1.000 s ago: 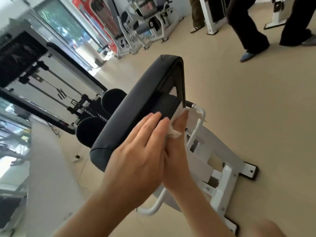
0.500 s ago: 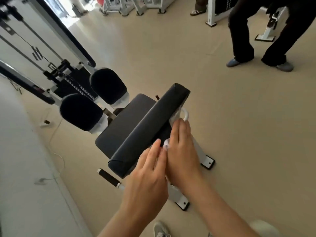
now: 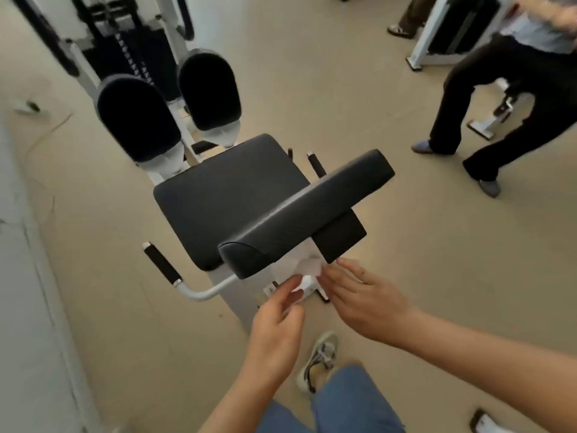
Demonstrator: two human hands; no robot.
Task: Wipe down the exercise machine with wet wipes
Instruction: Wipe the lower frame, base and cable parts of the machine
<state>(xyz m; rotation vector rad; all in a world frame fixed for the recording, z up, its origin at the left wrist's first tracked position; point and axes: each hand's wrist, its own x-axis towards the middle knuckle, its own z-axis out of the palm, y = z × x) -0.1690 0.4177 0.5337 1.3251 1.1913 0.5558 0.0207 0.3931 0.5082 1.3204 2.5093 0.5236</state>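
The wet wipe is a crumpled white sheet just behind the near end of the machine's backrest pad, stretched between both hands. The left hand pinches its lower corner, thumb against curled fingers. The right hand reaches in nearly straight-fingered, tips on the wipe's right edge; I cannot tell whether it grips. Beyond the backrest lies the dark seat, then 2 upright leg pads. A black-gripped handle sticks out left. A bystander in dark trousers stands to the right.
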